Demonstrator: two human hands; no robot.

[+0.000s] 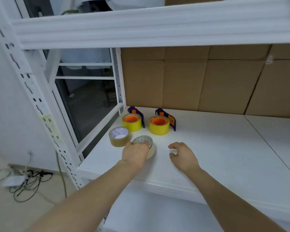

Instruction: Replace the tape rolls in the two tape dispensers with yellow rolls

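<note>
- Left hand [135, 152] is gripping a clear roll [145, 144] on the shelf [224, 148].
- Right hand [182, 154] is hovering open, empty.
- Brown roll's [119, 136] core print is unreadable.

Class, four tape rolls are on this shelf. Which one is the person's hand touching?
The pale, whitish roll nearest the shelf's front edge: the left hand rests on it. The brown roll beside it and both yellow rolls behind are untouched.
</note>
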